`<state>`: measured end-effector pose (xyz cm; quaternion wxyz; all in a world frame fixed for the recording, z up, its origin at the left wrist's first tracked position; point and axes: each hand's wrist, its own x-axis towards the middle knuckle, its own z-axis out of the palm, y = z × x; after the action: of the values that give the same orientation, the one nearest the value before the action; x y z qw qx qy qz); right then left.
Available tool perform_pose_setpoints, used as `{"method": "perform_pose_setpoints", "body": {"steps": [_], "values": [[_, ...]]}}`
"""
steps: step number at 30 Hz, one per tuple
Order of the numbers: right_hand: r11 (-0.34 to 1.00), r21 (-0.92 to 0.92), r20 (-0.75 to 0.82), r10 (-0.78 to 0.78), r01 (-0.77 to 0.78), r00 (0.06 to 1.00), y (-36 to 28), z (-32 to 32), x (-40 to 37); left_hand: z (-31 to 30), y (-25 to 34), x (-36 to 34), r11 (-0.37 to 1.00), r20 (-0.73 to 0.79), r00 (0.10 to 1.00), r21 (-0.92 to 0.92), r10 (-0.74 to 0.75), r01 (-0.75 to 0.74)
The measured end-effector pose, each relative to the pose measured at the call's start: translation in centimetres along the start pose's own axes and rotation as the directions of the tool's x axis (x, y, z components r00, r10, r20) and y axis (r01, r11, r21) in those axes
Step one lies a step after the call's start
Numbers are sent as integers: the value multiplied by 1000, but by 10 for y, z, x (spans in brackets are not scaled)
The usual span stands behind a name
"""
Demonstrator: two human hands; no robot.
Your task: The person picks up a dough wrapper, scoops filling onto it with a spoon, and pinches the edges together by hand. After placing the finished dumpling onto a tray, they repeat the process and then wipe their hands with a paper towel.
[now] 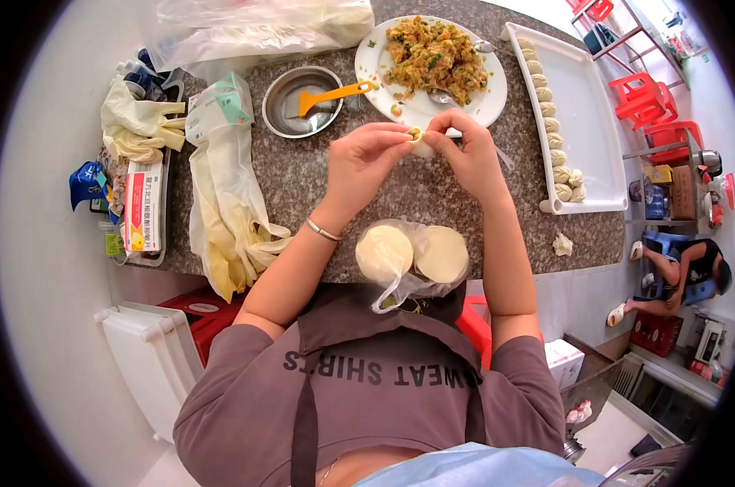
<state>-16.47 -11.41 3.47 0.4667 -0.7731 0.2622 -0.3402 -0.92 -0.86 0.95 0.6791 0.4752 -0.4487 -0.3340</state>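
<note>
The dumpling (420, 144) sat squarely between the two grips, so neither hand was nearer: the left hand (366, 158) closed on it from the left and the right hand (471, 152) from the right, thumbs and forefingers meeting over the seam. Both grips were pinched tight, with only a small pale fold of dough and a speck of filling showing between the fingertips (405, 136). Its long axis could not be told, since the fingers covered most of it.

It was held above the desk (432, 207), not resting on it, just this side of the plate (366, 61) heaped with filling (436, 55). The tray (590, 114) lay to the right of the right hand, well apart from it, with a row of finished dumplings (550, 114) along its near edge. The bag of wrappers (412, 256) lay on the desk's near edge below the wrists (two round stacks side by side). To the left of the plate stood a metal bowl (290, 105) with an orange spatula (331, 95) in it.
</note>
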Motion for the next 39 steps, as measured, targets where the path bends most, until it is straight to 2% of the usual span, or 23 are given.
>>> {"method": "perform_pose_setpoints", "body": {"steps": [2, 6, 8, 11, 15, 18, 20, 21, 23, 24, 26, 30, 32, 39], "values": [[996, -54, 23, -73, 74, 997, -5, 0, 1, 1, 3, 0, 1000, 37, 999, 19, 21, -21], [988, -99, -6, -119, 118, 993, -3, 5, -1, 1, 1, -1, 997, 39, 997, 30, 66, -67], [981, -131, -74, -151, 141, 986, -1, 10, -1, 1, 1, -2, 999, -15, 1000, 48, 14, -13], [979, -121, -78, -176, 166, 981, -4, 14, -2, 1, 3, -2, 995, -66, 996, 77, -58, 63], [976, -134, -54, -181, 172, 982, -8, 13, -3, 3, 5, -2, 998, -92, 995, 42, -44, 48], [980, -135, -109, -165, 149, 980, -6, 17, -4, 7, 8, -3, 1000, -125, 992, 3, 21, -21], [973, -123, -198, -215, 193, 956, -7, 21, -5, 7, 5, -4, 970, -102, 976, 169, 193, -175], [973, -121, -198, -215, 194, 956, -6, 23, -5, 5, 4, -4, 970, -102, 976, 170, 194, -175], [967, -128, -229, -243, 218, 943, -4, 26, -6, 2, 3, -4, 904, 7, 960, 333, 282, -268], [968, -128, -230, -242, 217, 943, -3, 27, -7, 2, 3, -3, 904, 8, 960, 334, 281, -267], [964, -124, -244, -258, 234, 935, -2, 28, -7, 2, 4, -2, 808, 82, 932, 476, 352, -347], [969, -96, -248, -245, 228, 937, 3, 28, -7, 3, 4, -1, 850, 74, 949, 427, 307, -308], [976, -53, -245, -219, 212, 944, 3, 29, -7, 7, 9, -1, 952, -29, 975, 226, 220, -208], [985, -3, -229, -166, 170, 959, 2, 30, -9, 1, 4, 0, 904, 43, 961, 332, 272, -271]]}}
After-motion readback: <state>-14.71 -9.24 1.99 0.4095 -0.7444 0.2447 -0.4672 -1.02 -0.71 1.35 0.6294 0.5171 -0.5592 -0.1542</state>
